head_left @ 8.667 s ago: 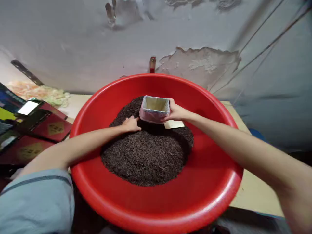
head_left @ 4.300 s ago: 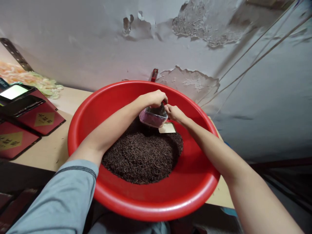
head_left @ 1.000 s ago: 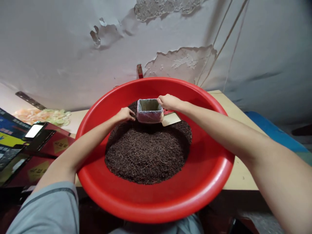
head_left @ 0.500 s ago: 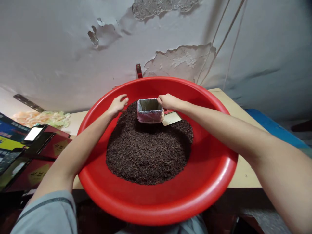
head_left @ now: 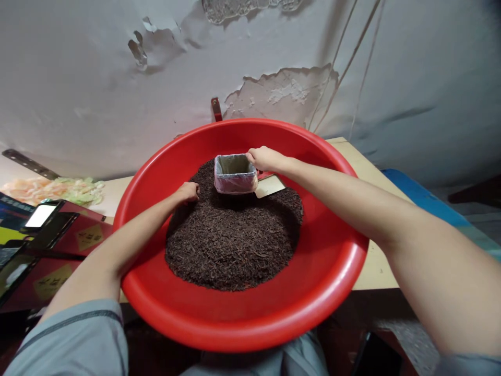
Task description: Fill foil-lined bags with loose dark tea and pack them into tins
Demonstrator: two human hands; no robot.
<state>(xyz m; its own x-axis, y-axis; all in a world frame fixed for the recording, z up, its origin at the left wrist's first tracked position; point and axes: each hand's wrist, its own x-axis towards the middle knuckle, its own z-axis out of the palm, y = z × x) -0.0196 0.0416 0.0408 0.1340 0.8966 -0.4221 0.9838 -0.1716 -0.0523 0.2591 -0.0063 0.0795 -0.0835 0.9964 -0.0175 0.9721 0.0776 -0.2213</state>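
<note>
Sitting on the desk (head_left: 376,271) below both grips: red basin (head_left: 235,334), dark loose heap (head_left: 235,245) in it. Lined box (head_left: 237,184) is just left of the right grip (head_left: 265,158), which pinches its rim; one-sided hold, so a bump might tip it. Pale panel (head_left: 271,187) crowds beneath. Left grip (head_left: 188,192) looks curled, can't tell if it's holding anything.

Bright, glossy red sweeps around the basin (head_left: 242,334), and look at that deep blackish-brown heap (head_left: 235,240) against it! The container (head_left: 236,184) shows pale pink sides, a whitish rim and dull olive-grey inside, with plain cream on the flat panel (head_left: 270,186). Over to the left, dark red boxes (head_left: 67,239) flash yellow diamonds marked with dark characters; grey-blue sleeve (head_left: 78,339), dark seam stripe; pale tan desk (head_left: 378,266), mottled grey wall (head_left: 97,78).
</note>
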